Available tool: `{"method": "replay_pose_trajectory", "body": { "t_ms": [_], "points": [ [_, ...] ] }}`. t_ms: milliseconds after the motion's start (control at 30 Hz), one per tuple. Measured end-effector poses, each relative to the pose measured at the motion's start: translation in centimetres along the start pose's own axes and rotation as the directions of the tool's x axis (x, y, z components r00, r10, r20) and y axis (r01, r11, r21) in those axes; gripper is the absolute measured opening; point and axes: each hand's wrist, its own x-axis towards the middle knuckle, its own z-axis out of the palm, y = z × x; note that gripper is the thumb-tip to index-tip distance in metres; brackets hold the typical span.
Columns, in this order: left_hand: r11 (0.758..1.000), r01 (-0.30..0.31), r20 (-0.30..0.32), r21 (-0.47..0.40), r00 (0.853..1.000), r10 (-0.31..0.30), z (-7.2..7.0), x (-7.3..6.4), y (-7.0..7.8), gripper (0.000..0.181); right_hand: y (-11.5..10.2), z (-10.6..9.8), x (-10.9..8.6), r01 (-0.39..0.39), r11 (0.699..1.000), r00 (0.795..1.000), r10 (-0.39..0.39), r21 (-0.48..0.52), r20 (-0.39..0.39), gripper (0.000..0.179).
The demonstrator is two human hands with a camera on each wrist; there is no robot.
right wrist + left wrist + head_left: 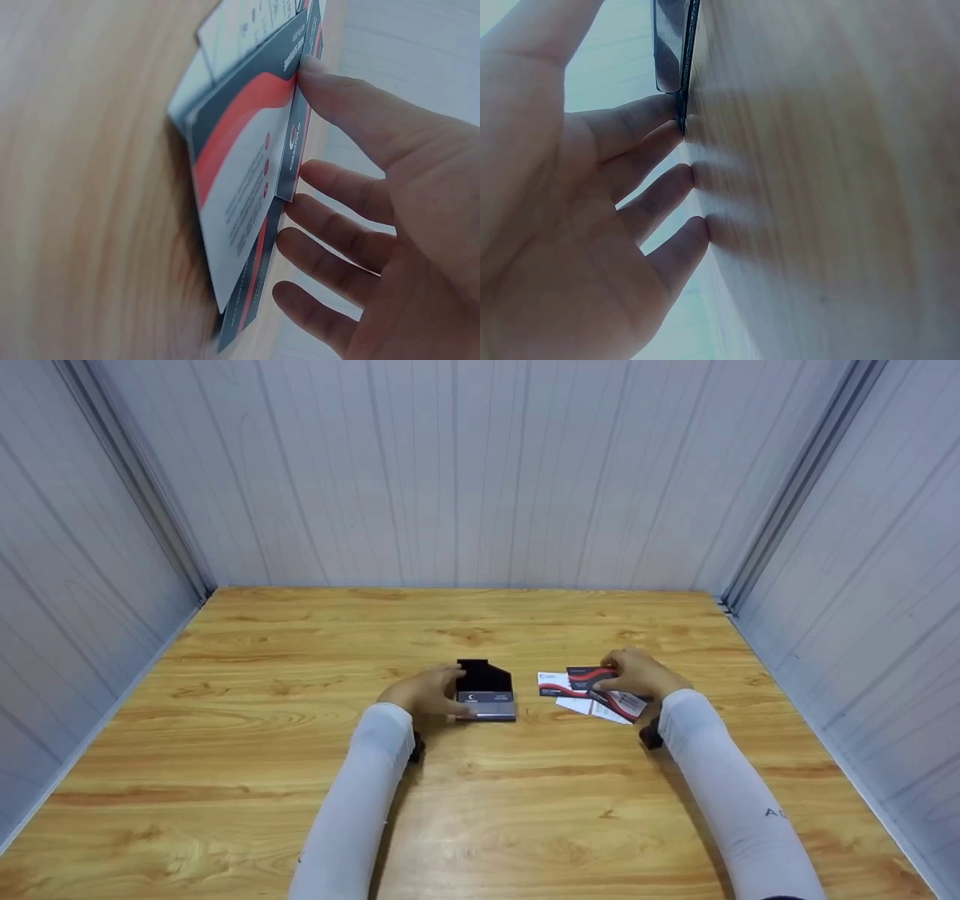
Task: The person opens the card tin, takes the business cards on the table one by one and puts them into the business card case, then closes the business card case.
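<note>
Right of business-card holder [486,699]: business cards [587,683], just left of right hand [641,673], thumb [341,91] touching, grip wide; left hand [424,692], wide, touches holder.

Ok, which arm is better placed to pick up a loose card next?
Probably the right: the right grip touches the loose cards, while the left grip is at the black holder, apart from them.

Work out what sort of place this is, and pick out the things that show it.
Probably a small, partly enclosed work booth: pale panelled walls stand on three sides of a wood-grain table, and business cards lie on it near a dark holder.
</note>
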Motion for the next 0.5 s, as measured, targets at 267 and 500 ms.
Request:
{"method": "replay_pose_trajectory", "body": {
  "t_ms": [267,500],
  "points": [
    [1.000,-0.001,-0.007,-0.026,1.000,0.001,-0.03,0.08,-0.03,0.095,-0.02,0.03,-0.12,0.051,0.997,0.997,-0.054,-0.055,-0.055,0.058],
    [1.000,0.005,-0.005,-0.017,1.000,-0.006,0.04,0.13,-0.07,0.096,-0.09,0.13,-0.14,0.018,1.000,0.996,-0.019,-0.011,-0.086,0.055]
  ]
}}
